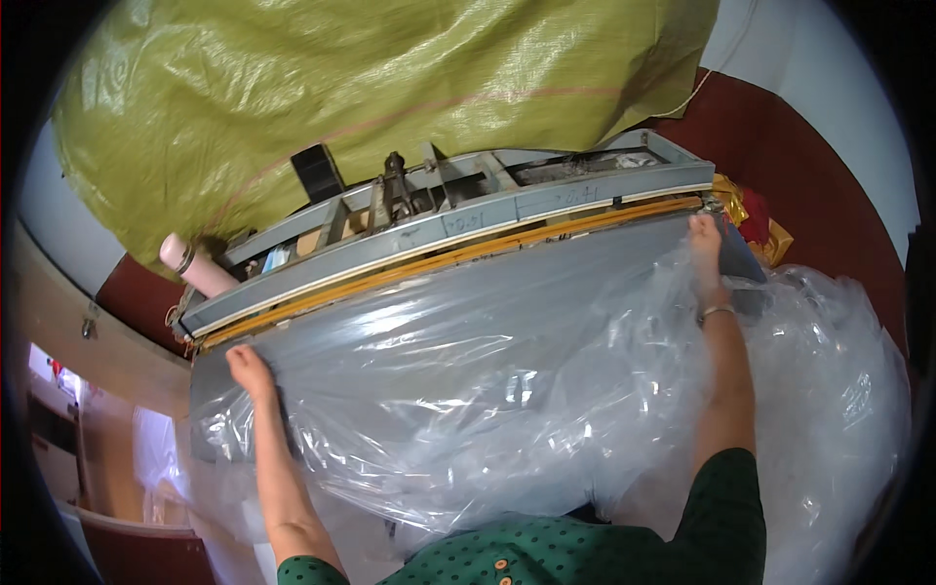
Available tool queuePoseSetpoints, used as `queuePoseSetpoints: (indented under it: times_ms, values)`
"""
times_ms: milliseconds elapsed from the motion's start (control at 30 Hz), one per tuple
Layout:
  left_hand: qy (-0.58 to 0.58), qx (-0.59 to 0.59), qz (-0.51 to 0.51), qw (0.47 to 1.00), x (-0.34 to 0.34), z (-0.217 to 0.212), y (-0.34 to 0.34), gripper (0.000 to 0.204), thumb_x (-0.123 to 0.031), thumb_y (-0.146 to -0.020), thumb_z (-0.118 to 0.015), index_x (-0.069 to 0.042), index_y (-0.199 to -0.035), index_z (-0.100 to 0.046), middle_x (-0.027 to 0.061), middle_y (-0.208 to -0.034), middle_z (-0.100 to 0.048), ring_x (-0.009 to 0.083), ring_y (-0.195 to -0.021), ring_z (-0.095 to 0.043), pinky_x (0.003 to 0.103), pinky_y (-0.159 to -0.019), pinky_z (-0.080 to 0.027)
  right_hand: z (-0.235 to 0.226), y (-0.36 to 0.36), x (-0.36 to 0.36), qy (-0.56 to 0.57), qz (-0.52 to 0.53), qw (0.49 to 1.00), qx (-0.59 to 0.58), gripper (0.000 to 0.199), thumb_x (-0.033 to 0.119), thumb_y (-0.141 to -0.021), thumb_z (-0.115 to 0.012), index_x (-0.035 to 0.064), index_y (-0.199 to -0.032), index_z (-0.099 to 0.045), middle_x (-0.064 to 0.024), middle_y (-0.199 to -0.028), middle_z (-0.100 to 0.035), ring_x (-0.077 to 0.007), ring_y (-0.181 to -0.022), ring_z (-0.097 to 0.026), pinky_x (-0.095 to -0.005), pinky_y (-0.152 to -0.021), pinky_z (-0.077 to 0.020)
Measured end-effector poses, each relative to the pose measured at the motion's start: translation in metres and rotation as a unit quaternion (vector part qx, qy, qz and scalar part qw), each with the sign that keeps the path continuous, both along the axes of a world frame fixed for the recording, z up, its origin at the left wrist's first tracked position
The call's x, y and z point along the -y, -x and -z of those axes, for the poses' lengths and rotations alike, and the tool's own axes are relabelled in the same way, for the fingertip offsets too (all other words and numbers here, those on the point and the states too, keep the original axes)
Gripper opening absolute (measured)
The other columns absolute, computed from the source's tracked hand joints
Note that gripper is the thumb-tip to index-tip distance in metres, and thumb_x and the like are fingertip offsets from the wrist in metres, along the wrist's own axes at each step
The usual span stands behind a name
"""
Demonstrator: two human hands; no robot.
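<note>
A wide sheet of clear plastic film (468, 375) lies stretched over a grey tabletop (210, 390) in front of me. My left hand (251, 370) is closed on the film at the left, just short of the long orange strip (458, 261). At the far right corner, my right hand (705, 241) pinches the film's edge close to the end of that strip. Between both hands the film runs in shiny wrinkles and drapes toward my body. Behind the strip stands a long grey metal frame (429, 232), parallel to the tabletop's far edge.
A pink bottle (198, 266) leans at the frame's left end. A dark flat panel (318, 174) and metal fittings (395, 180) rise from the frame. Yellow-green woven sheeting (390, 78) hangs behind. A heap of clear plastic (829, 390) bulges at my right; a doorway opens left.
</note>
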State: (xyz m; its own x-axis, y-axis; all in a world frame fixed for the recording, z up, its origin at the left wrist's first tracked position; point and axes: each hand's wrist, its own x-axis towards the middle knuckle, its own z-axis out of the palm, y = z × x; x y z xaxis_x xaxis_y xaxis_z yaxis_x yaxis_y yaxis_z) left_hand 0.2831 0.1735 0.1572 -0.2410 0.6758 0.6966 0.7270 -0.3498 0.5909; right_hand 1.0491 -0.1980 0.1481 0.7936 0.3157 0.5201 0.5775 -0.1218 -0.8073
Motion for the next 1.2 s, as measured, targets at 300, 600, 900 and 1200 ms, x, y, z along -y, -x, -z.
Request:
queuePoseSetpoints:
  times_ms: [300, 600, 900, 1200]
  values:
    - [0.072, 0.150, 0.130, 0.977, -0.063, 0.010, -0.011, 0.021, -0.015, -0.087, -0.054, -0.004, -0.072, -0.045, -0.0016, -0.065, -0.044, 0.0075, -0.061, -0.038, 0.023, -0.055, -0.035, 0.000, -0.014, -0.040, -0.045, 0.057, 0.997, 0.033, 0.023, 0.022, -0.083, -0.062, 0.0020, -0.080, -0.052, -0.0026, -0.064, -0.053, -0.0102, -0.060, -0.049, -0.0266, -0.058, -0.0420]
    - [0.053, 0.283, 0.107, 0.952, -0.049, 0.001, -0.021, 0.006, -0.010, -0.087, -0.049, -0.006, -0.084, -0.045, 0.0014, -0.072, -0.048, 0.0084, -0.062, -0.044, 0.022, -0.056, -0.038, 0.012, -0.046, -0.017, -0.124, 0.000, 0.990, -0.066, 0.009, 0.011, -0.082, -0.056, 0.0045, -0.084, -0.050, -0.0020, -0.064, -0.054, -0.0089, -0.058, -0.050, -0.0255, -0.053, -0.0420]
    - [-0.024, -0.153, 0.062, 0.986, -0.016, -0.011, 0.027, 0.012, -0.006, -0.085, -0.045, 0.001, -0.090, -0.053, 0.0161, -0.086, -0.055, 0.0324, -0.071, -0.053, 0.038, -0.071, -0.044, -0.002, -0.018, -0.028, -0.103, -0.027, 0.993, -0.055, 0.015, 0.012, -0.081, -0.061, 0.0032, -0.089, -0.052, -0.0018, -0.068, -0.056, -0.0081, -0.058, -0.050, -0.0232, -0.054, -0.0418]
    - [0.113, -0.209, 0.231, 0.943, 0.064, -0.067, -0.011, 0.011, -0.013, -0.090, -0.045, -0.003, -0.085, -0.045, 0.0180, -0.067, -0.054, 0.0367, -0.060, -0.052, 0.040, -0.054, -0.040, -0.052, 0.027, 0.119, 0.121, 0.092, 0.984, 0.096, 0.020, 0.019, -0.079, -0.066, 0.0008, -0.085, -0.062, -0.0045, -0.076, -0.063, -0.0103, -0.070, -0.056, -0.0259, -0.066, -0.0447]
